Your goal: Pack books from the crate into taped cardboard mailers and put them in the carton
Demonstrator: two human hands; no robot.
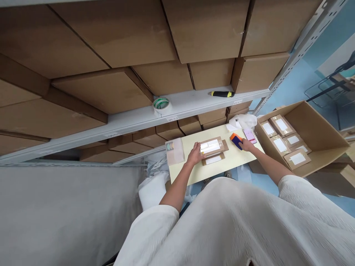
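Note:
My left hand [195, 155] grips the left end of a small cardboard box [220, 146] with a white label on top. This box lies across other brown cardboard; a second white-labelled box [213, 159] shows at its near side. In my right hand [245, 145] is an orange and dark-blue handheld device [236, 140], tilted toward the boxes and held just to their right. Its exact kind is too small to make out. A phone [250, 136] with a pink screen lies beyond my right hand on the pale yellow table [191, 175].
To the right, a large open carton [324, 157] holds several labelled boxes. A shelf [191, 101] full of cartons overhangs the table's far side, carrying a tape roll [161, 104] and a utility knife [222, 94]. White wrapping [153, 191] hangs left of the table.

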